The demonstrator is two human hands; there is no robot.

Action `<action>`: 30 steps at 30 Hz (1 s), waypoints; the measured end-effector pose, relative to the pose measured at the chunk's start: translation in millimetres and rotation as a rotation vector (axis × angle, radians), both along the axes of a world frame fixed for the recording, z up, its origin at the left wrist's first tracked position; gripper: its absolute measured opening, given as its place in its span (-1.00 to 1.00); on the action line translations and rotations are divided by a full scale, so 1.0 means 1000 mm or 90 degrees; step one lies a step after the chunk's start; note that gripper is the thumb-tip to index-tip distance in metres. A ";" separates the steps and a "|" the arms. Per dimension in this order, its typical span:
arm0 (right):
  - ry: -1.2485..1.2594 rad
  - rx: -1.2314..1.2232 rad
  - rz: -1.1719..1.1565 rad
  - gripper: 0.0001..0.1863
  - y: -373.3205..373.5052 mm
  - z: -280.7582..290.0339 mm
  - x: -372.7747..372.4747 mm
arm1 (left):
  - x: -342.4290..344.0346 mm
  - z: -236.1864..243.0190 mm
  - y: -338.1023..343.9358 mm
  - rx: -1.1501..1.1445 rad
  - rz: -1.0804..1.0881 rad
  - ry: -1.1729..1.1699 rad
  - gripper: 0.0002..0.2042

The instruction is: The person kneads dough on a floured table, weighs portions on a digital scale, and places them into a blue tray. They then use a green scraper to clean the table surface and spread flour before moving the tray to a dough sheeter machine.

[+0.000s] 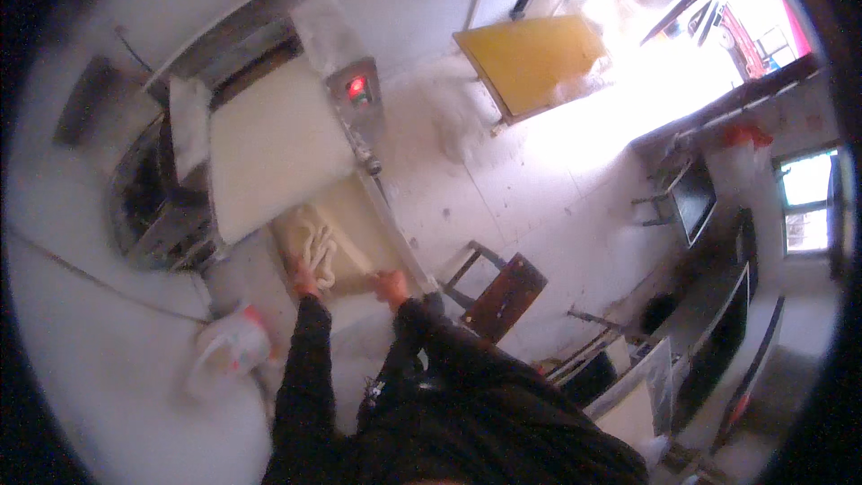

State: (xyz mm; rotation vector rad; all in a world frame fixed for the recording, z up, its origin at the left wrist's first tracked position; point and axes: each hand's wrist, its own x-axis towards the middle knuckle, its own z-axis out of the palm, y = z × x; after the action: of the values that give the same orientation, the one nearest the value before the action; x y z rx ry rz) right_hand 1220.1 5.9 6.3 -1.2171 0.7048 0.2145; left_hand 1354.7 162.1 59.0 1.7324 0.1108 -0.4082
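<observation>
A long pale rope of dough (319, 247) lies in loose loops on the tan tray (359, 207) at the front of a floury machine. Along the dough's left edge rests my left hand (304, 277), its fingers stretched forward and touching the loops. My right hand (391, 288) is closed at the tray's near right part, to the right of the dough. Whatever is in its fingers is too small and blurred to name. Between the dough and the tray's right side runs a straight pale strip (353, 247).
Beyond the tray is the machine's wide pale belt (278, 139), with a lit red button (357, 87) on its right housing. A white bucket (235, 341) stands at the left. To the right are a brown stool (505, 298) and, farther off, a yellow-topped table (534, 63).
</observation>
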 end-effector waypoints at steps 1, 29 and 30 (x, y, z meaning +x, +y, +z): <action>-0.017 -0.128 0.047 -0.79 0.001 0.002 0.003 | -0.001 -0.003 -0.002 -0.005 0.000 -0.010 -0.53; -0.191 0.270 0.042 -0.66 -0.216 0.043 0.219 | -0.028 -0.042 0.014 0.593 0.148 -0.193 -0.60; -0.184 0.288 0.013 -0.69 -0.220 0.044 0.239 | -0.046 -0.040 0.010 0.706 0.104 -0.126 -0.60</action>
State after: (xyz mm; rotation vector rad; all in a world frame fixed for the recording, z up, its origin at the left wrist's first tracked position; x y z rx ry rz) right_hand 1459.4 -213.8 50.0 -0.7997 0.3648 0.1971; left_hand 1309.0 172.1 18.8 2.8125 0.3850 -0.0150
